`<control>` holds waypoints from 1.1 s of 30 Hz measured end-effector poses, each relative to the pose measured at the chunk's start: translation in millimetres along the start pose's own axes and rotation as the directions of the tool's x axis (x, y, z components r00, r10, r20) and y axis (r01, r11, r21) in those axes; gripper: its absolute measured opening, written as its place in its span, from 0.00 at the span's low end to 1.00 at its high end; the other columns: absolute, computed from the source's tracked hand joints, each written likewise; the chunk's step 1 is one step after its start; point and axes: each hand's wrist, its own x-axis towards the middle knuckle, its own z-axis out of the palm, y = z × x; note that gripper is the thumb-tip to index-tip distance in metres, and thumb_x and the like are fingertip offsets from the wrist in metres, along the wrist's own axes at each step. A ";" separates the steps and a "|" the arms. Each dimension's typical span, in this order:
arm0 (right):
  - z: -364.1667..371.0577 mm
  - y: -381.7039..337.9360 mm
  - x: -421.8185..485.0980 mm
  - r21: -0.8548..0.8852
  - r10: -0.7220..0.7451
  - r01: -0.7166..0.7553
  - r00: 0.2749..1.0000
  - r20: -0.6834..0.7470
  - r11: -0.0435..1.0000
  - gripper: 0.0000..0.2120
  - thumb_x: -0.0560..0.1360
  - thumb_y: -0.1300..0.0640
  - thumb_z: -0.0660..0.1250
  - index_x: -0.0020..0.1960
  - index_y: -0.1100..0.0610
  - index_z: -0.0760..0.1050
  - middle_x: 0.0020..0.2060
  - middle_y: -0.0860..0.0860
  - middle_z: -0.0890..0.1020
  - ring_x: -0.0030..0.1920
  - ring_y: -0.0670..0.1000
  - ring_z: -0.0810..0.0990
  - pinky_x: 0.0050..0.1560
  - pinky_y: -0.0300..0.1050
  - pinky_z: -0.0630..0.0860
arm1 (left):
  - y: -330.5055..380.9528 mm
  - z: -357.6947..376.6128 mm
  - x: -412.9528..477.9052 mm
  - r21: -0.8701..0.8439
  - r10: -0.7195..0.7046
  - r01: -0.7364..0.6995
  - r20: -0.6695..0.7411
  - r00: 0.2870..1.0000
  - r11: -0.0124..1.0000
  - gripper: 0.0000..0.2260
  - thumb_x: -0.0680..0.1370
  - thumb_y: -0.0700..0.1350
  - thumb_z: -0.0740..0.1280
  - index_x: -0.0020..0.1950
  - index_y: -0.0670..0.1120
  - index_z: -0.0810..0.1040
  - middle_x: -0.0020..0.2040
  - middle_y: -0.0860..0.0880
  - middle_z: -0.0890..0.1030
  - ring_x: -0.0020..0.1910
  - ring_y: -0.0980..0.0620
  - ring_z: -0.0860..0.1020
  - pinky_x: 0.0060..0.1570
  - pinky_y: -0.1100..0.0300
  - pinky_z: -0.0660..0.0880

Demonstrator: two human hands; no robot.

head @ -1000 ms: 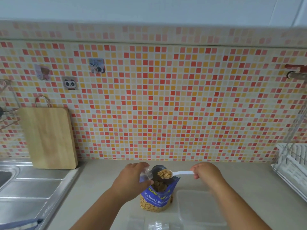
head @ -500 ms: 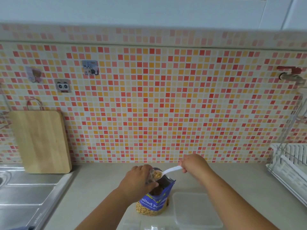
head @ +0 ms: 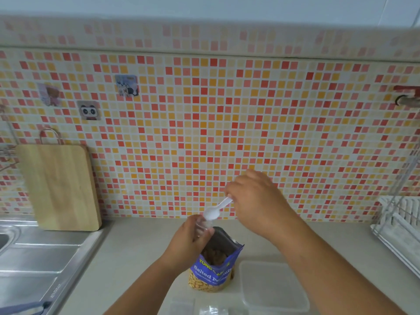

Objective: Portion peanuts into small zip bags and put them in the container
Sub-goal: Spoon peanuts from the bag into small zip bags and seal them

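Observation:
A blue salted-peanut bag stands open on the counter, peanuts showing through its lower window. My left hand holds a small clear zip bag upright just above the peanut bag's left edge. My right hand grips the handle of a white plastic spoon, tilted down with its bowl at the zip bag's mouth. A clear plastic container sits to the right of the peanut bag. Spare small zip bags lie at the bottom edge.
A wooden cutting board leans on the tiled wall at the left. A steel sink drainboard fills the lower left. A white dish rack stands at the right edge, with a tap above it.
My right hand rose and tipped the spoon from level over the peanut bag down into the small zip bag; the peanuts no longer show on the spoon.

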 end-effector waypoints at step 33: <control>113.3 -9.0 -32.9 0.082 0.472 -0.725 0.524 0.709 0.684 0.12 0.76 0.59 0.61 0.55 0.57 0.80 0.42 0.52 0.78 0.48 0.53 0.79 0.45 0.43 0.74 | -0.3 -18.4 -11.1 -0.205 -0.268 0.290 0.127 0.955 0.935 0.17 0.79 0.58 0.56 0.63 0.50 0.67 0.56 0.51 0.76 0.49 0.56 0.76 0.41 0.66 0.71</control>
